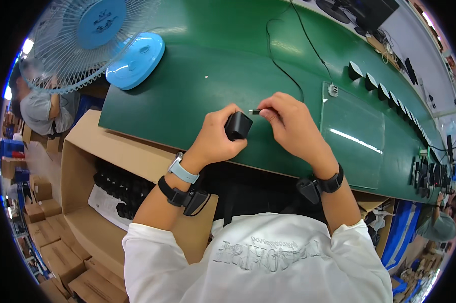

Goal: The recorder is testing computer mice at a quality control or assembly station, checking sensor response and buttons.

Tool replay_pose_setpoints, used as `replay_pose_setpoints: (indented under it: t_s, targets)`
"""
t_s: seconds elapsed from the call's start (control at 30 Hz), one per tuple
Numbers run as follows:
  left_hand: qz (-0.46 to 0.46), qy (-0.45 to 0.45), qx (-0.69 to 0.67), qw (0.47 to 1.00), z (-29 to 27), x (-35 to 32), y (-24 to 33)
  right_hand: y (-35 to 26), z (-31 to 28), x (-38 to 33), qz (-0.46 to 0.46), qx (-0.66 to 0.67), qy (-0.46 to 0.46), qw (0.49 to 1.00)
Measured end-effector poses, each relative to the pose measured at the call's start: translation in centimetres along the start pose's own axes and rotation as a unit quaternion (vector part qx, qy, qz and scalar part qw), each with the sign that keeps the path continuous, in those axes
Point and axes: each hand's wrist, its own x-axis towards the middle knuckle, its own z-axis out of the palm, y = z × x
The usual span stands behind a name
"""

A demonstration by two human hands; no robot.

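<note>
Black device (239, 126) in left grip (216, 135)

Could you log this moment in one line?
left hand: holds black box-shaped device; right hand: pinches black metal-tipped plug; plug: not inserted

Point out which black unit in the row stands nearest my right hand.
The end unit, topmost in the picture; the other units trail down rightward, farther from your right hand.
</note>
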Motion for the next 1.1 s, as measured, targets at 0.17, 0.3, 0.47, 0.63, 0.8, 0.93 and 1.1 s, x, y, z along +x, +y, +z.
replay_pose_setpoints:
  t_s: [0.17, 0.3, 0.47, 0.63, 0.8, 0.93, 1.1]
  targets:
    - [0.027, -0.026, -0.003, 0.999, 0.0, 0.3, 0.6, -0.5, -0.6, -0.4, -0.074, -0.046, -0.037, 0.996]
    - [0.016, -0.062, 0.018, 0.998, -0.1, 0.1, 0.9, -1.3, -0.6, -0.7, -0.084, -0.115, -0.067, 0.988]
    - [0.014, -0.041, 0.034, 0.998, 0.5, -0.2, 1.0, -1.7, 0.3, -1.0, -0.106, -0.175, -0.078, 0.976]
    - [0.015, -0.017, 0.044, 0.999, 1.2, -0.2, 1.1, -1.5, 0.8, -1.2, -0.037, -0.152, -0.092, 0.983]
    - [-0.112, -0.071, -0.279, 0.951, 0.9, 0.0, 1.1, 0.2, -2.3, -2.3, -0.080, -0.134, 0.159, 0.975]
    - [-0.139, -0.127, -0.613, 0.767, 0.6, 0.6, 1.4, 2.6, -2.8, -5.1, 0.002, -0.135, 0.108, 0.985]
    - [-0.164, -0.081, -0.576, 0.797, 1.5, 0.0, 2.4, 3.5, -1.2, -6.2, 0.053, -0.163, 0.119, 0.978]
